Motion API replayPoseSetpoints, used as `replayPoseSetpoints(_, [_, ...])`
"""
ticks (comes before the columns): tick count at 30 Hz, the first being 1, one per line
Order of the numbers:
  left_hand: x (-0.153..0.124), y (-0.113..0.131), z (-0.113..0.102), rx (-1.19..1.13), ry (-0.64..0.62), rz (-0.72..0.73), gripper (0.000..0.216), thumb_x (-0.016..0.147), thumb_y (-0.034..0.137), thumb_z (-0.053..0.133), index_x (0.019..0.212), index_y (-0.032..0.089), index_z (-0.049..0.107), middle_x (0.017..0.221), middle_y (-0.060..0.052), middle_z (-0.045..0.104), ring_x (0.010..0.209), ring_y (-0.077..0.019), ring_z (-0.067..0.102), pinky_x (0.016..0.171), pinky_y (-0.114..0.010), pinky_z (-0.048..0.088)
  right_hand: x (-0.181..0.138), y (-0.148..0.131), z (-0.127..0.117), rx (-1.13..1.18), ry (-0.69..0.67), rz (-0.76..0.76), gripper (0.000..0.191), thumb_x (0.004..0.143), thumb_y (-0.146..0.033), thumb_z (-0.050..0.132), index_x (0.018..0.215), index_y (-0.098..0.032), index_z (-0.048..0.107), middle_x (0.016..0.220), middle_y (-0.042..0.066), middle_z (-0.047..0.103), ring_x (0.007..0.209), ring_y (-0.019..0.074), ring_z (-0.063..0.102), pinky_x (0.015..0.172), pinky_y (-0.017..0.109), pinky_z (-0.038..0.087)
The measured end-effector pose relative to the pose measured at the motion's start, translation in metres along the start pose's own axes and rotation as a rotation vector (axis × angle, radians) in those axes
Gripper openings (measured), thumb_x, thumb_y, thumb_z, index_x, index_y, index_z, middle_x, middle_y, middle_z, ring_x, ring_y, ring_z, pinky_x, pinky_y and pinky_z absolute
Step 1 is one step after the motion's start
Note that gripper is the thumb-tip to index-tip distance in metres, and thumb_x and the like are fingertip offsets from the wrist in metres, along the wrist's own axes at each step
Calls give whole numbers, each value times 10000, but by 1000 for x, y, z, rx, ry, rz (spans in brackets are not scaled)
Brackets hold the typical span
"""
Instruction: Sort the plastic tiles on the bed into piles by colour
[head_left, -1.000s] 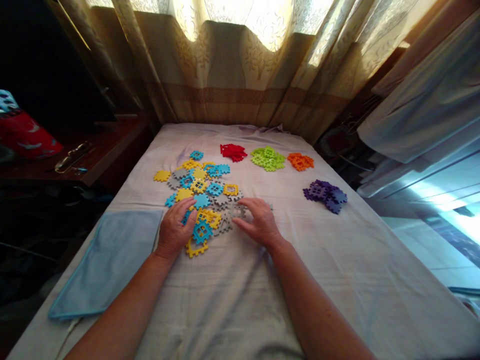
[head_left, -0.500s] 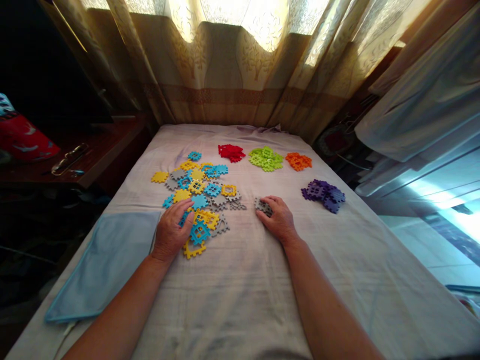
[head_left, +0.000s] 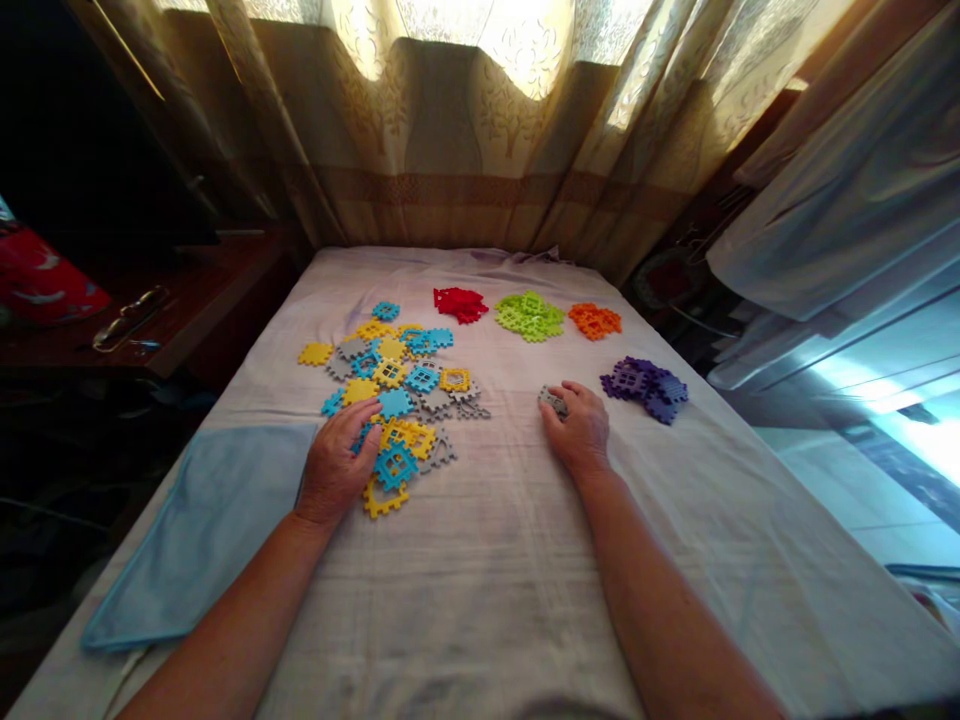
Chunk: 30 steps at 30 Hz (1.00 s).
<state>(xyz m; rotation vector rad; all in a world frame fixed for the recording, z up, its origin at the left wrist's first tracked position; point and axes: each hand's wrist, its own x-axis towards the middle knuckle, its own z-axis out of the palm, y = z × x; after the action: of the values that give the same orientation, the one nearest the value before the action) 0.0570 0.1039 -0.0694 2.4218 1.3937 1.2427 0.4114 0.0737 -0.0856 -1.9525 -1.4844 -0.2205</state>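
Note:
My right hand (head_left: 579, 428) is closed on a grey interlocking tile (head_left: 552, 401), partly hidden under its fingers, at the middle right of the bed-like surface. My left hand (head_left: 336, 462) rests at the left edge of a mixed heap, fingers stretched and thumb apart, touching or just above the pieces. In that heap lie yellow tiles (head_left: 390, 373), blue tiles (head_left: 396, 465) and grey tiles (head_left: 441, 450), notched along their edges, some with window-like cut-outs. A gap of sheet separates the heap from my right hand.
Single-colour piles lie farther off: red tiles (head_left: 460, 305), lime-green tiles (head_left: 529, 316), orange tiles (head_left: 595, 320), and purple tiles (head_left: 646, 388) to the right. A light-blue cloth pad (head_left: 202, 530) is at the left. Curtains (head_left: 442, 130) hang behind; a dark wooden desk (head_left: 225, 300) stands left.
My right hand has slid to the right with the grey tile, farther from the mixed heap. My left hand stays by the heap almost unmoved.

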Motion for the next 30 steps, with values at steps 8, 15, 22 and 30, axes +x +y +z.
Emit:
replayPoseSetpoints(8, [0, -2, 2, -8, 29, 4, 264, 950, 294, 492, 1138, 200, 651, 1195, -70, 711, 1133, -204, 653, 1021, -404, 513, -12, -75, 3, 20, -301, -215, 207, 863, -303, 621, 1001, -207, 741, 999, 88, 712, 978, 246, 600, 911, 366, 429])
replayPoseSetpoints(15, [2, 2, 1, -5, -11, -13, 277, 949, 304, 483, 1144, 202, 649, 1206, -72, 707, 1145, -211, 647, 1030, -422, 507, -18, -79, 10, 34, -310, -245, 135, 867, -297, 634, 897, -209, 732, 963, 85, 703, 948, 243, 595, 878, 365, 433])
replayPoseSetpoints(22, [1, 1, 2, -8, -27, -34, 284, 949, 318, 478, 1149, 211, 649, 1234, -71, 696, 1164, -214, 640, 1035, -428, 504, -17, -60, 4, 139, -203, -342, 205, 915, -293, 539, 839, -219, 714, 898, 69, 711, 895, 211, 607, 846, 335, 435])
replayPoseSetpoints(30, [1, 1, 3, 1, -25, -13, 283, 948, 311, 482, 1146, 204, 652, 1219, -71, 702, 1158, -216, 641, 1035, -422, 503, 2, -15, -4, -14, 121, -66, 299, 918, -337, 491, 783, -196, 718, 900, 95, 705, 870, 224, 577, 823, 349, 410])
